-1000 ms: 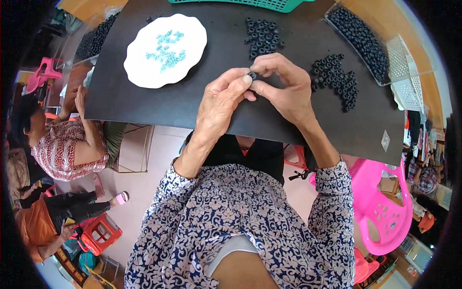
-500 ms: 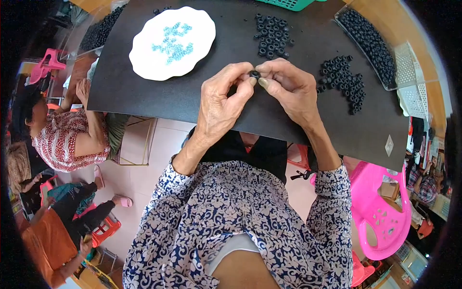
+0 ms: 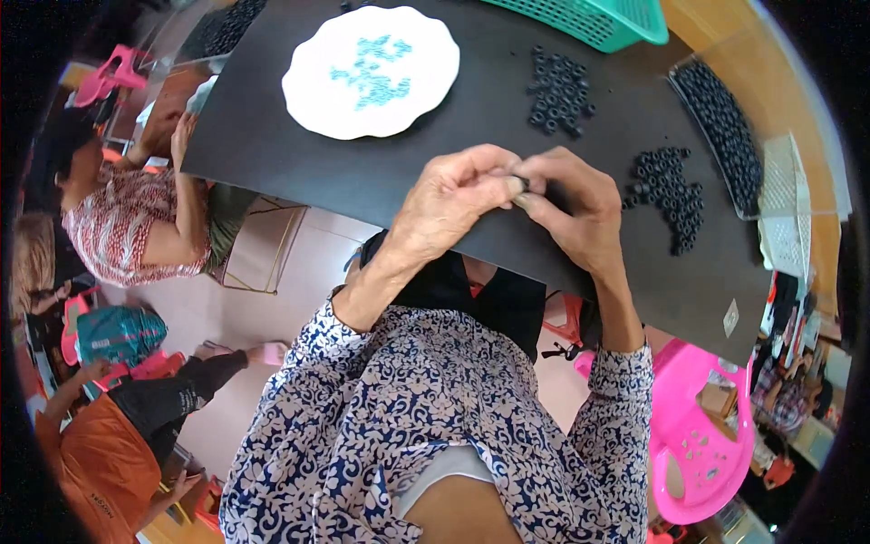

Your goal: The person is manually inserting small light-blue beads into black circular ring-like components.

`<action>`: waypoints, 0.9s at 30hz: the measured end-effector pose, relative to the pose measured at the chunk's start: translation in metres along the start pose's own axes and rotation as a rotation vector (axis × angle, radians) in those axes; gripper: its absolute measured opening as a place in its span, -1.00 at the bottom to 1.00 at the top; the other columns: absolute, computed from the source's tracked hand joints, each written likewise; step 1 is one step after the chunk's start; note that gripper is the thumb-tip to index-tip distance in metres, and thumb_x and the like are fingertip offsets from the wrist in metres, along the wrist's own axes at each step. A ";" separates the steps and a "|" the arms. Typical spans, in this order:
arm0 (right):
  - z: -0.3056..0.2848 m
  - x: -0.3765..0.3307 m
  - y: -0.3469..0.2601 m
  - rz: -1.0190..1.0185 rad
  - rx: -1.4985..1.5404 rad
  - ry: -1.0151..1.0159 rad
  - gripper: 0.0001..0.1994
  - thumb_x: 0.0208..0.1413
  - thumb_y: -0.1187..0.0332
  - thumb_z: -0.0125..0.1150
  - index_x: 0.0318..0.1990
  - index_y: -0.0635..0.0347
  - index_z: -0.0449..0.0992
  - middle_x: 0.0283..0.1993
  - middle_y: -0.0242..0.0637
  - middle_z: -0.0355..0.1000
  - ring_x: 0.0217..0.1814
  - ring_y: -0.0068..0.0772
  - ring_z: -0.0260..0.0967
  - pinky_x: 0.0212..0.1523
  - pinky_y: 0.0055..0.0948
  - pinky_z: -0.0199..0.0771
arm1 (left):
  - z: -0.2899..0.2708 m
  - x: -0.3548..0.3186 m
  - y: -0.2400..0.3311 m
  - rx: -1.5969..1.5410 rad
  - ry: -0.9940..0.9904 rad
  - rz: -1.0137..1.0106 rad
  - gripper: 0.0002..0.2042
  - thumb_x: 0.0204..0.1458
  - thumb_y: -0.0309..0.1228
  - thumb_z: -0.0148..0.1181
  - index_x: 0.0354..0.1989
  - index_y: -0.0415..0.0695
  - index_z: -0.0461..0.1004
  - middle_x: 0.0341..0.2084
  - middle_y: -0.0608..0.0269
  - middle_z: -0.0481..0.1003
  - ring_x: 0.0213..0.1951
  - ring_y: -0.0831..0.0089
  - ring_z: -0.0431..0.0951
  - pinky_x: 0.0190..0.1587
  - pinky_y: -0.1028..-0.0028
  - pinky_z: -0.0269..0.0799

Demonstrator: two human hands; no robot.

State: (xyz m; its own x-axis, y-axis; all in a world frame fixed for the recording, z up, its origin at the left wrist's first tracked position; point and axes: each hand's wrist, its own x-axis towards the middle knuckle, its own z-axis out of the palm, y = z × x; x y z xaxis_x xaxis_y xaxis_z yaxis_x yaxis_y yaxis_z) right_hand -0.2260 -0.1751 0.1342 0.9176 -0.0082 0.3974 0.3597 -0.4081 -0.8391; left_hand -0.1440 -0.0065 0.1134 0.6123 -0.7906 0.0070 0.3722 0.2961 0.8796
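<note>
The left hand (image 3: 458,195) pinches 1 small black piece (image 3: 522,184) narrowly between thumb and fingertips, just above the near part of the dark table (image 3: 299,172). The right hand (image 3: 580,204) brings its thumb and fingers to the same spot with only a narrow gap between them; blur hides whether they clasp the piece too, so I cannot tell. Most of the piece is covered by the fingertips.

The likeliest trouble seems to be a slip: the piece looks small and rounded, and if the 2 hands press unevenly it could pop out and roll off the near edge, which runs below the wrists. With so little of it showing, a crooked hold could also go unnoticed.

Beyond the hands, 1 loose cluster of black rings (image 3: 557,91) lies ahead, and a second group of black rings (image 3: 669,195) lies to the right, near the right hand; a careless sweep of that wrist could scatter the second group. To the left sits a scalloped white plate (image 3: 304,86) bearing tiny blue pieces (image 3: 373,77); a bump to its rim could jumble them, being so light-looking.

Farther out are a green basket (image 3: 598,23) at the far edge, a transparent tray full of black pieces (image 3: 725,136) and a white perforated basket (image 3: 784,204) at the right, and a seated co-worker (image 3: 136,222) at the left
</note>
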 end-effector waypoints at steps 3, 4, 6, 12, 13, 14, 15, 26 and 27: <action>0.002 0.003 -0.005 0.081 0.041 -0.008 -0.76 -0.13 0.70 0.22 -0.23 0.38 0.50 -0.30 -0.32 0.41 -0.30 -0.56 0.29 -0.26 -0.60 0.30 | -0.004 -0.002 -0.003 -0.053 0.003 0.005 -0.83 0.13 -0.46 0.13 -0.19 -0.32 0.50 -0.35 0.37 0.49 -0.32 0.66 0.42 -0.21 0.66 0.36; 0.001 0.004 -0.005 0.108 0.097 -0.012 -0.78 -0.11 0.69 0.21 -0.23 0.38 0.50 -0.29 -0.32 0.41 -0.30 -0.57 0.29 -0.27 -0.61 0.29 | -0.006 -0.004 -0.002 -0.073 -0.028 -0.017 -0.82 0.14 -0.46 0.12 -0.16 -0.32 0.48 -0.35 0.34 0.49 -0.34 0.65 0.43 -0.23 0.65 0.38; 0.002 0.014 -0.008 0.097 0.133 -0.005 -0.87 0.01 0.65 0.16 -0.25 0.39 0.51 -0.32 -0.33 0.41 -0.33 -0.60 0.28 -0.31 -0.64 0.27 | -0.006 -0.011 0.003 -0.080 0.001 -0.042 -0.81 0.15 -0.46 0.11 -0.14 -0.32 0.46 -0.36 0.32 0.50 -0.35 0.64 0.44 -0.25 0.64 0.39; 0.018 0.092 -0.014 0.109 -0.195 -0.041 -0.90 0.11 0.59 0.12 -0.23 0.35 0.53 -0.36 -0.37 0.43 -0.40 -0.62 0.30 -0.39 -0.66 0.28 | -0.016 -0.021 0.002 0.016 0.047 -0.036 -0.80 0.13 -0.46 0.09 -0.12 -0.30 0.43 -0.40 0.21 0.55 -0.39 0.60 0.47 -0.30 0.60 0.43; 0.022 0.106 -0.010 0.025 -0.297 -0.127 -0.89 0.11 0.58 0.14 -0.22 0.32 0.54 -0.35 -0.36 0.45 -0.39 -0.58 0.34 -0.38 -0.62 0.31 | -0.019 -0.021 -0.001 0.031 0.061 -0.048 -0.81 0.12 -0.47 0.09 -0.13 -0.29 0.42 -0.42 0.22 0.54 -0.41 0.61 0.45 -0.33 0.59 0.41; 0.028 0.120 -0.004 0.023 -0.301 -0.132 -0.89 0.11 0.58 0.14 -0.22 0.32 0.54 -0.35 -0.36 0.45 -0.39 -0.58 0.34 -0.38 -0.62 0.31 | -0.020 -0.022 -0.003 0.047 0.078 -0.059 -0.81 0.11 -0.48 0.09 -0.15 -0.28 0.41 -0.45 0.23 0.52 -0.43 0.62 0.44 -0.36 0.59 0.40; 0.036 0.133 0.003 -0.131 -0.390 -0.197 -0.88 0.10 0.55 0.14 -0.21 0.28 0.54 -0.32 -0.32 0.48 -0.37 -0.47 0.39 -0.35 -0.55 0.36 | -0.021 -0.022 -0.006 0.042 0.079 -0.054 -0.81 0.11 -0.48 0.09 -0.15 -0.28 0.41 -0.45 0.23 0.52 -0.43 0.62 0.44 -0.36 0.59 0.40; 0.054 0.185 0.041 -0.235 -0.661 -0.290 -0.84 0.01 0.45 0.17 -0.25 0.21 0.61 -0.34 -0.23 0.52 -0.36 -0.30 0.48 -0.29 -0.41 0.47 | -0.023 -0.021 -0.001 0.273 -0.004 0.136 -0.82 0.05 -0.54 0.11 -0.18 -0.27 0.34 -0.48 0.24 0.37 -0.45 0.59 0.35 -0.38 0.54 0.31; 0.055 0.185 0.040 -0.173 -0.623 -0.293 -0.84 0.01 0.44 0.18 -0.25 0.21 0.61 -0.36 -0.24 0.53 -0.36 -0.34 0.48 -0.29 -0.42 0.47 | -0.024 -0.020 -0.001 0.266 -0.002 0.137 -0.82 0.05 -0.54 0.11 -0.18 -0.27 0.34 -0.48 0.24 0.37 -0.45 0.59 0.35 -0.38 0.54 0.31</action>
State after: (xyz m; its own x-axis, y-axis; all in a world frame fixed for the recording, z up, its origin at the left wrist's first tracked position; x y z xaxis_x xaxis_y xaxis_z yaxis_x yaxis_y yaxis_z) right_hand -0.0323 -0.1426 0.1541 0.8951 0.3142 0.3164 0.4213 -0.8285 -0.3690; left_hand -0.1400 0.0221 0.1010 0.6427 -0.7541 0.1348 0.0900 0.2491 0.9643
